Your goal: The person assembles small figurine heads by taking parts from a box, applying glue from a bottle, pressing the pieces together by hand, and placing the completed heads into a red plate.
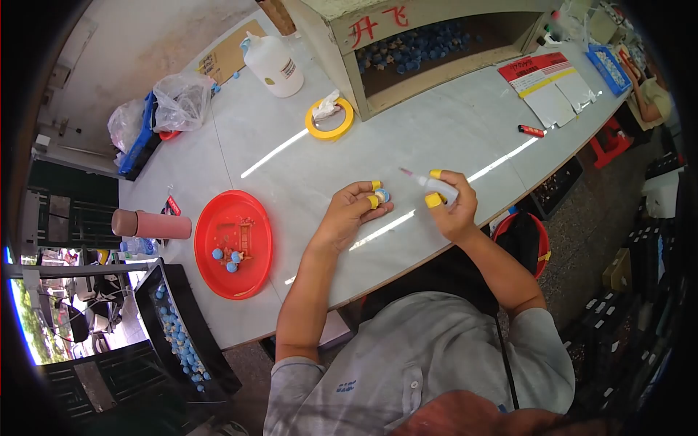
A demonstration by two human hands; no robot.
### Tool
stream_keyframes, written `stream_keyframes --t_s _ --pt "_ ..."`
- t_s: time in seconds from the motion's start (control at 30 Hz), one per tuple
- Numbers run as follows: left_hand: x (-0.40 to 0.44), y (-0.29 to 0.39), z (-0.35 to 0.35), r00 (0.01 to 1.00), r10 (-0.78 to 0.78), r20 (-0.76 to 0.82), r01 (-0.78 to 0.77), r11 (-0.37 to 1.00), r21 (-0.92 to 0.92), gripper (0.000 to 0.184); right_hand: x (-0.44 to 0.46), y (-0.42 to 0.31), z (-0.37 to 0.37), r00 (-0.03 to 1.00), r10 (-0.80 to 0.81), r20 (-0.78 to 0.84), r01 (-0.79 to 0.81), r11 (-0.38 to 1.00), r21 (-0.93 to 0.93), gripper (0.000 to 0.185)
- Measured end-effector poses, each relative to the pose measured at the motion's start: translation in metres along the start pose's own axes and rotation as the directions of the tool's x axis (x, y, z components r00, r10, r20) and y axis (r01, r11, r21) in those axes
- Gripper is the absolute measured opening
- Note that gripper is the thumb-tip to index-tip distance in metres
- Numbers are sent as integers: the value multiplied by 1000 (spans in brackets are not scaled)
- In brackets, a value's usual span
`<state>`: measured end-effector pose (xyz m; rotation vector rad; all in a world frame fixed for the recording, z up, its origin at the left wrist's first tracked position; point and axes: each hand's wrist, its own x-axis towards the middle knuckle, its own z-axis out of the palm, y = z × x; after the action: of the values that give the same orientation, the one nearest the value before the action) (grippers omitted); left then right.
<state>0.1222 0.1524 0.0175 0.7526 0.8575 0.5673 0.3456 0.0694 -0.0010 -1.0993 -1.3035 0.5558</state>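
Over the grey table, my left hand (352,211) pinches a small blue and white piece (382,195) between fingertips wrapped in yellow tape. To its right, my right hand (456,207) is closed round a small translucent bottle (445,190), with yellow tape on its thumb and a fingertip. The bottle's thin reddish nozzle (411,174) points left toward the piece, and a gap shows between them. A red round tray (234,280) left of my hands holds a few blue balls (232,267) and small beige parts.
A yellow tape roll (314,131), white bottle (273,69) and shelf box (342,54) of blue pieces stand behind. At left are a pink flask (163,226) and black bin (149,320). A red marker (531,131) and cardboard (545,91) lie right; another person (653,100) sits far right.
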Motion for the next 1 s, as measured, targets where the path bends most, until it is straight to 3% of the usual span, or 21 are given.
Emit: stream_keyframes --t_s 0.1,0.2,0.3,0.37,0.5,0.67,0.77,0.83,0.9,0.93,0.97,1.0 --pt "-1 1 -4 1000 4 12 -4 999 -35 27 8 1 -17 994 44 -102 -46 999 -16 33" --pt "-2 0 -7 1000 10 18 -10 999 -47 25 13 5 -62 954 292 -70 -290 956 40 32" --pt "-4 2 -2 1000 -2 -10 2 1000 -26 23 18 23 -111 935 267 -235 -262 964 51 28" --pt "-3 2 -3 1000 6 -18 -6 1000 -9 22 21 28 -155 908 206 -365 -290 937 -194 25" --pt "2 -6 -9 998 57 -23 -57 998 2 24 40 70 -238 788 -1 -616 -390 773 -500 29" --pt "-1 -2 1 997 63 -46 -65 997 -40 22 48 91 -267 770 44 -637 -518 625 -583 35" --pt "-3 -2 1 998 57 -26 -58 997 -52 25 40 116 -272 756 -91 -648 -456 637 -621 46" --pt "-4 -3 -1 998 56 -9 -56 997 -57 26 35 97 -251 679 -301 -669 -465 529 -710 48" --pt "-2 -3 -4 999 53 11 -53 997 -50 27 32 70 -223 665 -416 -620 -414 486 -770 42" --pt "0 -4 -4 998 58 -2 -58 997 -54 27 35 53 -202 713 -425 -558 -304 530 -792 34" --pt "1 -4 -4 998 58 -8 -58 997 -54 27 42 51 -184 770 -456 -446 -61 643 -763 25" --pt "1 -5 -3 998 56 -7 -57 997 -51 27 56 45 -163 841 -425 -335 39 665 -745 22"
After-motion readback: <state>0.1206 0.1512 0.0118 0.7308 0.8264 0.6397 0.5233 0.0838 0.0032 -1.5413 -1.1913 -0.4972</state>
